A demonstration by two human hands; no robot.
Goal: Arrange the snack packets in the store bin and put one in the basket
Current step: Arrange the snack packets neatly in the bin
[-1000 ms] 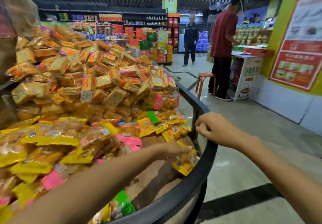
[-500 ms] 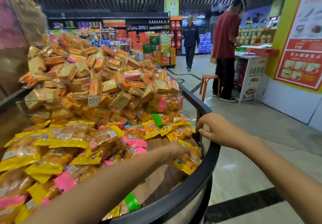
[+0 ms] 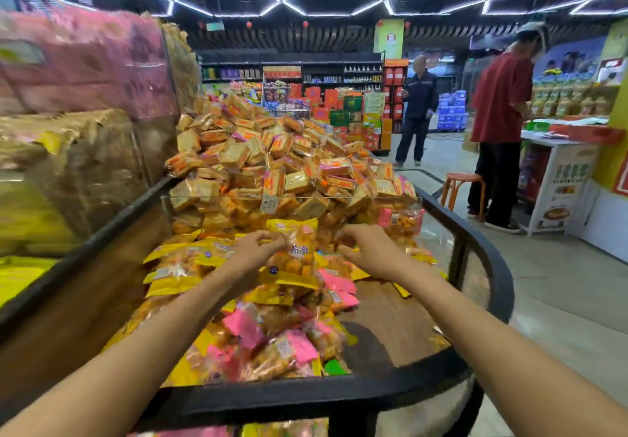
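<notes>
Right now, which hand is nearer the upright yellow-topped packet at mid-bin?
Left. The left hand pinches the upright yellow-topped packet at its left edge; the right hand is beside it to the right, fingers curled over other packets.

Two hands [image 3: 258,249], one stool [image 3: 463,189], two bystanders [image 3: 499,123]

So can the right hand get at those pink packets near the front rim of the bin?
Probably yes. The right hand hovers over the yellow packets farther back, apparently holding nothing, and the pink packets lie uncovered on top of the pile. Only the low bin rim lies near them, so drawing the hand back should reach them.
</notes>
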